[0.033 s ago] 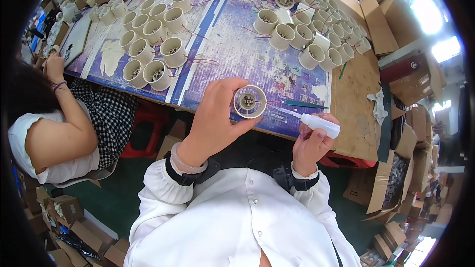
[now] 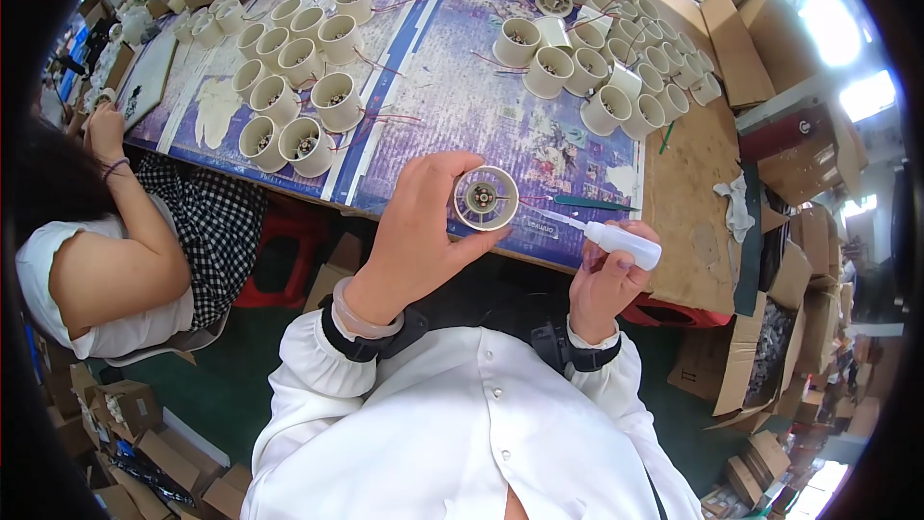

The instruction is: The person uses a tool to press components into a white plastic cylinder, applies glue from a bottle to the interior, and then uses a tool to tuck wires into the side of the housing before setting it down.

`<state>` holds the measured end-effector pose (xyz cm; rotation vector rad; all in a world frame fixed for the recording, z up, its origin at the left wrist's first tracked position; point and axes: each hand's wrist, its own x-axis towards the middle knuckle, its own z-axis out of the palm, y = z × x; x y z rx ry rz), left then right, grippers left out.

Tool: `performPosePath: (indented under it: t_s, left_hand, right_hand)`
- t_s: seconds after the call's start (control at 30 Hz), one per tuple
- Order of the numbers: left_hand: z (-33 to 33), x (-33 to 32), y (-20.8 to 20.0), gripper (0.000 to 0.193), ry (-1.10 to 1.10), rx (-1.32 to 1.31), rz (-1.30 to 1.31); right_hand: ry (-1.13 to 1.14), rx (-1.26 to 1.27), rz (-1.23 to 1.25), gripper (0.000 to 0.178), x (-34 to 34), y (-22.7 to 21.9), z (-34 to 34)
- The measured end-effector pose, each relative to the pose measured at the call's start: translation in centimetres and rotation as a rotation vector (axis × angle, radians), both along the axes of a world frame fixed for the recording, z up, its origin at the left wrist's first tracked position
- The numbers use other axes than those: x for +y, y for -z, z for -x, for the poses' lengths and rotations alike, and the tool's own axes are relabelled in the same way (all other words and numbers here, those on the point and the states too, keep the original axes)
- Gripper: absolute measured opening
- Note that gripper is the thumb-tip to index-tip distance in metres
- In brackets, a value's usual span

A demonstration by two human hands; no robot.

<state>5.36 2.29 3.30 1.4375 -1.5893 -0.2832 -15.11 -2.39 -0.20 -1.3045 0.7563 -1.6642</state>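
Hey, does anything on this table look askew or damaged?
Yes. Among the cups at upper right, one tipped cup seems to lie sideways, while most stand upright. The table cover also looks worn, with a ragged pale patch at left.

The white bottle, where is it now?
In the head view, the white bottle is right of centre, held in the right hand, nozzle toward the cream cup.

White glare burns out the upper right of a bright view, and fisheye distortion bends the table point(image 2: 433, 101).
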Motion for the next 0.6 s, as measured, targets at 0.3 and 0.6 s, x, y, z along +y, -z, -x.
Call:
performPosePath:
  t_s: [0.3,0.6]
  left_hand:
    - [0.05,0.05,-0.09,0.058,0.001,0.000,-0.003]
    - [-0.31,-0.11,0.10,0.057,0.008,0.039,-0.027]
  right_hand:
    - [0.022,0.052,0.055,0.049,0.00,0.01,0.13]
    - [0.016,-0.081,-0.106,0.044,-0.51,-0.38,-0.14]
